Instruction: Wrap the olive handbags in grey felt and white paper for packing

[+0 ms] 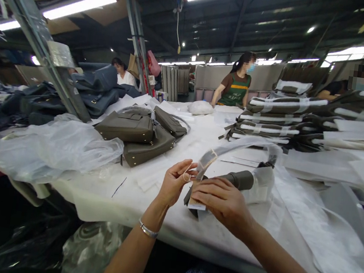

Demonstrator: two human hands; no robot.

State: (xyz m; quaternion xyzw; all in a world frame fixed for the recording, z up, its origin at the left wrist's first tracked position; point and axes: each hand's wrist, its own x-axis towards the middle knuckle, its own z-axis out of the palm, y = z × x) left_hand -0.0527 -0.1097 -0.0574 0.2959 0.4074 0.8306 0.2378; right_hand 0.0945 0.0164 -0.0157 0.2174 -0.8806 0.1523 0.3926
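My left hand (175,181) pinches one end of an olive bag strap (237,178) wrapped in white protective paper. My right hand (222,201) is closed over the same strap end, with a small paper tag under its fingers. The wrapped strap arcs up and to the right above the white-covered table (127,196). A silver bracelet sits on my left wrist.
Three olive handbags (142,133) lie on the table to the left, beside crumpled clear plastic (49,146). Stacks of wrapped bag parts (278,118) stand at the right. Dark blue bags (98,85) pile at the far left. Two people work across the table; a metal post (40,37) slants at left.
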